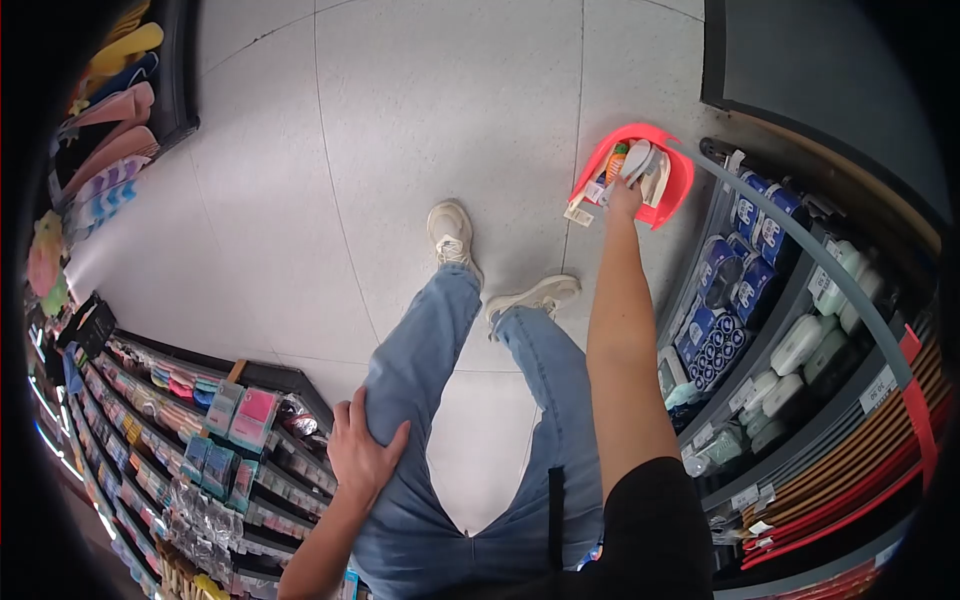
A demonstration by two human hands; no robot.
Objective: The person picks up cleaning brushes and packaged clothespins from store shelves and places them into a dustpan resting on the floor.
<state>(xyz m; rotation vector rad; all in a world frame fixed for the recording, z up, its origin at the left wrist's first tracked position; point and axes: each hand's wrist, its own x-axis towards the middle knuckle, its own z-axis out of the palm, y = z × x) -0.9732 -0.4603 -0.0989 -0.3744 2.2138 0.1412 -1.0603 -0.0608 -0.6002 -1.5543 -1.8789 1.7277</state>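
A red shopping basket stands on the floor ahead to the right. My right hand reaches down into it, fingers wrapped round a pale grey slipper. More pale slipper-like pieces lie beside it, partly under the hand. Also in the basket is an orange item with a green top. A paper tag hangs at the rim. My left hand rests on my left thigh, above the knee of the blue jeans, with fingers apart and nothing held.
A curved grey bar with a red end runs from the basket to the right. Shelves on the right hold blue-wrapped packs and pale boxes. Small packaged goods fill the left shelves; slippers hang at upper left.
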